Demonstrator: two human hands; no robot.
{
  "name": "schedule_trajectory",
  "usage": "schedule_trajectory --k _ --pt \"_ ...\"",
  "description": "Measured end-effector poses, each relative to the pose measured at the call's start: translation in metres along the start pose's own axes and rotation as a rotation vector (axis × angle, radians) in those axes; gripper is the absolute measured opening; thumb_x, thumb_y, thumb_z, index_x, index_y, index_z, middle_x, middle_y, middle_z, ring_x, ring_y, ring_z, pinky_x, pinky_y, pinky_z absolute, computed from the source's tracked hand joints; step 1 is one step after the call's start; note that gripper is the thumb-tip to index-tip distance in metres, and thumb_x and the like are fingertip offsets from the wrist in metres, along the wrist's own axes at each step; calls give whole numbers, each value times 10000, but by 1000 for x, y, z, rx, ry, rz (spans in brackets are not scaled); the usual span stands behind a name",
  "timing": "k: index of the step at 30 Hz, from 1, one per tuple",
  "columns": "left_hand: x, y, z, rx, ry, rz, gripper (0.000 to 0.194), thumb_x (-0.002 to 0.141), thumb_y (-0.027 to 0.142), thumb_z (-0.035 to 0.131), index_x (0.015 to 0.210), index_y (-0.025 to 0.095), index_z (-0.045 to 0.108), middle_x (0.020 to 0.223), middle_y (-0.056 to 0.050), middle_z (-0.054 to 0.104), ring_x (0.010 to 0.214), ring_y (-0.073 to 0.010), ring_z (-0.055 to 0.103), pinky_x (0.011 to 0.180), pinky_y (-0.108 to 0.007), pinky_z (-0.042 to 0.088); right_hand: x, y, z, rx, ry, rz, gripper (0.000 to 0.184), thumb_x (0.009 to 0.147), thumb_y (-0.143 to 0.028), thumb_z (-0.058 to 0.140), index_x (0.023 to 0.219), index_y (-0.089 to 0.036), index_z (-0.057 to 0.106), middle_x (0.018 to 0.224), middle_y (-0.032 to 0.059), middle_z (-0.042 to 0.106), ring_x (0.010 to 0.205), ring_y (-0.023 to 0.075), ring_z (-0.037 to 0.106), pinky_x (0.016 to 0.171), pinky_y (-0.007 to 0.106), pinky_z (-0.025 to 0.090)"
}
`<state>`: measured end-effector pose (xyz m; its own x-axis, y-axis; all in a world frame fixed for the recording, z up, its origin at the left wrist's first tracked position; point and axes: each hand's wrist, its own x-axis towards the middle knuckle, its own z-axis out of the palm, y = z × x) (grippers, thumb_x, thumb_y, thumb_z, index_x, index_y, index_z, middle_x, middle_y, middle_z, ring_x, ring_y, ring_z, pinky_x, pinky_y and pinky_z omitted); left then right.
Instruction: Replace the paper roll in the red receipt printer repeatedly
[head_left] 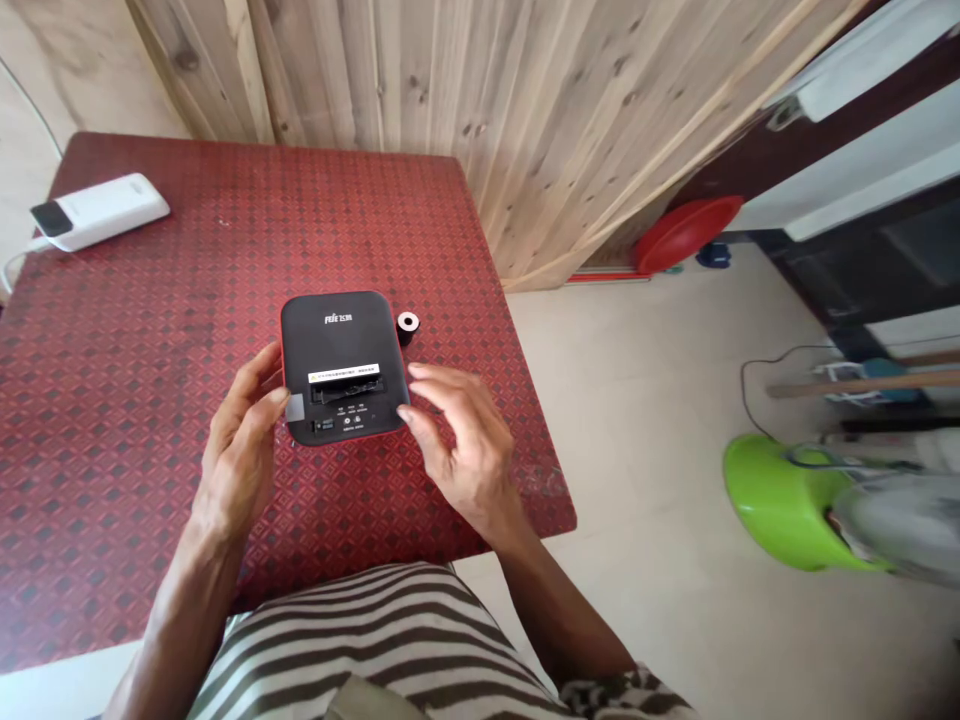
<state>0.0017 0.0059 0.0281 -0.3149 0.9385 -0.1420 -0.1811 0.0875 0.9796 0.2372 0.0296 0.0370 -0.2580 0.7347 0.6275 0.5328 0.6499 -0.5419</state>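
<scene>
A flat black device (341,345) with rounded corners and a red edge is tilted slightly towards me over the table. White lettering, a white label strip, a recess with dark contents and small ports show on its face. At its lower left corner sits a pale grey tab (296,407). My left hand (244,430) grips the left edge, thumb on the near corner and fingers along the side. Beside the right edge is my right hand (465,435), fingers apart and curved, thumb tip at the edge. A small black cylinder with a white holed top (407,325) stands just right of the device.
The red patterned table (225,220) meets a wooden plank wall (420,80). A white power bank (112,210) with a cable lies at the far left. On the floor to the right are a green plastic stool or tub (780,500) and a red basin (686,235).
</scene>
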Motion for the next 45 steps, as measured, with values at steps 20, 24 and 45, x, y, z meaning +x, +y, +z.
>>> schedule_trajectory --k 20,24,45 --pt "-14 -15 0 128 92 23 504 971 403 767 1456 268 736 1449 -77 775 1382 -335 706 1176 -490 551 -37 -3 16 167 15 285 238 1174 -302 571 1362 -259 711 1165 80 873 951 204 861 873 334 727" --pt "-15 -12 4 118 116 16 481 971 378 762 1439 268 750 1402 -69 786 1295 -301 740 1104 -431 573 -38 -4 17 159 18 290 253 1170 -296 565 1367 -262 721 1180 82 879 959 213 867 881 350 733" --pt "-15 -18 0 372 106 195 554 1035 517 685 1504 223 702 1338 -111 803 1205 -299 770 1031 -439 631 56 9 15 -92 -237 -114 245 1140 -95 595 1190 -232 793 1197 56 857 1122 214 787 1049 409 639"
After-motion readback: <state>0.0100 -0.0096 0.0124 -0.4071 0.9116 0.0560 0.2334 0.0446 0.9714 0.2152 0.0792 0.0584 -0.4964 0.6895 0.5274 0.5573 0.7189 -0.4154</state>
